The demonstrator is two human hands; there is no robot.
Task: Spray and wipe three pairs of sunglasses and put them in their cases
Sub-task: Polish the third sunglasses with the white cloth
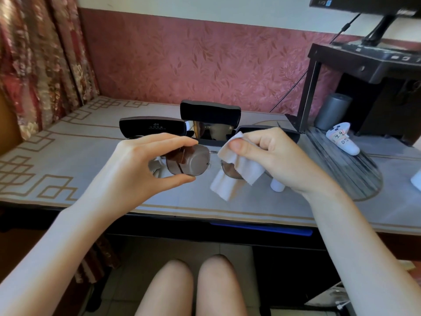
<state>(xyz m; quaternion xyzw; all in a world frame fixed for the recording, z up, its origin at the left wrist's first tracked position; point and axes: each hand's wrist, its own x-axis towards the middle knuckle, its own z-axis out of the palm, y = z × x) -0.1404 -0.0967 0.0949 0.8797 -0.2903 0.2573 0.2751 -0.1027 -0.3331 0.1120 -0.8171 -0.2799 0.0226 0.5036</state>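
Currently, on my feed, the sunglasses point(189, 161) are held up off the desk point(91, 137), in front of the open cases, long axis running left to right and about level, lenses broadside to me. The left hand point(145, 160) is curled, thumb under and fingers over, pinching the rim of the left lens. The right hand point(268, 153) is closed around a pale cloth point(237, 169), pinching it over the right lens, its loose end hanging down. Behind, the left case point(152, 128) and middle case point(209, 111) stand with lids up; another pair point(214, 131) lies crosswise in the middle one.
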